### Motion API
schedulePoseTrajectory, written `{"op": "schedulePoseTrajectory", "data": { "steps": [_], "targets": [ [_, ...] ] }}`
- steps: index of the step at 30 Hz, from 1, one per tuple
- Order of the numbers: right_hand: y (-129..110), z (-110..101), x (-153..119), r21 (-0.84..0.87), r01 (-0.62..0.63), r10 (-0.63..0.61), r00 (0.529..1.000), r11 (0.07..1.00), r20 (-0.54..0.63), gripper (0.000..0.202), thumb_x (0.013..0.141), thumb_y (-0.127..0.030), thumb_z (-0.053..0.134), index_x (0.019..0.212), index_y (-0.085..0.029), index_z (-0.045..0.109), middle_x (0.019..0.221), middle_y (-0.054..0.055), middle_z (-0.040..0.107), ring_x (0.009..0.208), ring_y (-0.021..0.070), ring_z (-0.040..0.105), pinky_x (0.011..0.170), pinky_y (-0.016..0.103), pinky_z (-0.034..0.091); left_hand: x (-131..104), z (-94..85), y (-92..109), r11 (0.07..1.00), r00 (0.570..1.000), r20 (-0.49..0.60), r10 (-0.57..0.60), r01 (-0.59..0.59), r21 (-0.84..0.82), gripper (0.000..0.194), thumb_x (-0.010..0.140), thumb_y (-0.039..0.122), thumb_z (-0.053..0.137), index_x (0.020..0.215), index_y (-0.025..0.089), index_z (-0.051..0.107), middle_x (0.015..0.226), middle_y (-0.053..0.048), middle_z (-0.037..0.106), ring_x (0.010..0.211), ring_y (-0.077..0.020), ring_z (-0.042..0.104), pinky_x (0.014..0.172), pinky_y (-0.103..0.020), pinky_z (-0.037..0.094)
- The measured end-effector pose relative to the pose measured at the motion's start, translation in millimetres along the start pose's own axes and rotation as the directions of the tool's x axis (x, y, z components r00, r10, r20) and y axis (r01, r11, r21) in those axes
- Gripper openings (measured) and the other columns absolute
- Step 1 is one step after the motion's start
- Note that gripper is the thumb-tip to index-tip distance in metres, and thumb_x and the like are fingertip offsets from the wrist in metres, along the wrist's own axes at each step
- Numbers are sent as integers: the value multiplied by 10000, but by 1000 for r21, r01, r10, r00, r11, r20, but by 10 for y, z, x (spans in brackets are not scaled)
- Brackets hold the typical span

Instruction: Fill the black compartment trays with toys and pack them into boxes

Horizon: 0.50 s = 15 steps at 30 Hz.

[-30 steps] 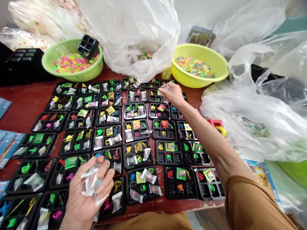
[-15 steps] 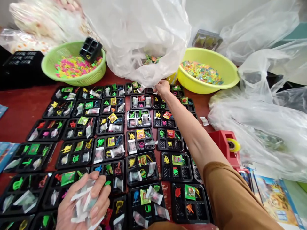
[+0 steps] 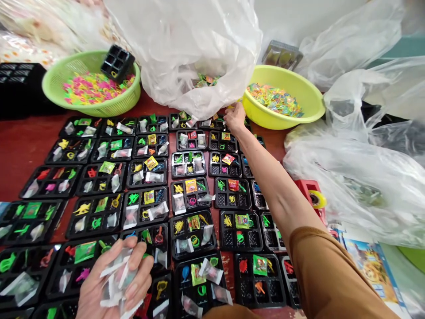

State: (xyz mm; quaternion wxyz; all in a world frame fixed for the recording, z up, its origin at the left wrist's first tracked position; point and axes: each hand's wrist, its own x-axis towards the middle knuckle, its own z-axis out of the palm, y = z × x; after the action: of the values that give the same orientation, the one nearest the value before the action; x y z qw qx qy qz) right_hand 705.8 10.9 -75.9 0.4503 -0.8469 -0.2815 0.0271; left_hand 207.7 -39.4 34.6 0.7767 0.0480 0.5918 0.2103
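**Packets in one hand, far row under the other**

Your left hand (image 3: 116, 288) is closed around a bundle of clear packets (image 3: 114, 277), held low over the nearest black trays (image 3: 186, 232) on the red worktop (image 3: 23, 141). Your right hand (image 3: 235, 117) reaches out to the far row of trays, fingers curled at the edge of the big plastic bag (image 3: 192, 48), just beside the yellow bowl (image 3: 282, 95); whether it grips anything cannot be told. A green basket (image 3: 89, 88) sits far left.
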Motion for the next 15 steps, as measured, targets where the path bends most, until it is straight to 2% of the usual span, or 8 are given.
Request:
{"op": "schedulePoseTrajectory", "data": {
  "steps": [4,8,11,15],
  "targets": [
    [-5,15,-35,-13,-41,41,999,999,-35,359,856,-23,492,1181,-172,524,1015,72,708,965,208,629,960,351,496,48,-102,1,999,995,85,-45,44,10,76,788,197,693,814,222,626,609,34,490,354,-135,436,261,-251,405],
    [-46,105,-60,-35,47,-47,999,998,6,277,859,-22,531,1062,-211,538,995,57,697,976,221,614,1012,357,463,105,-210,18,999,995,87,-42,42,3,116,768,207,737,837,223,644,634,31,508,373,-124,438,270,-239,411],
    [-28,110,-53,-91,122,-120,992,988,30,257,882,-21,508,1042,-220,540,1014,76,693,1019,240,616,1039,368,448,140,-275,24,998,979,197,-45,36,48,114,795,203,750,838,216,645,657,29,515,399,-128,466,302,-253,454],
    [-10,-12,-55,-137,103,-106,994,985,-15,273,892,5,472,1053,-199,554,1134,114,682,1090,233,614,1044,363,457,180,-320,15,996,946,323,-38,8,94,27,873,199,677,859,211,657,680,16,540,433,-141,511,337,-262,494]
  ]
}}
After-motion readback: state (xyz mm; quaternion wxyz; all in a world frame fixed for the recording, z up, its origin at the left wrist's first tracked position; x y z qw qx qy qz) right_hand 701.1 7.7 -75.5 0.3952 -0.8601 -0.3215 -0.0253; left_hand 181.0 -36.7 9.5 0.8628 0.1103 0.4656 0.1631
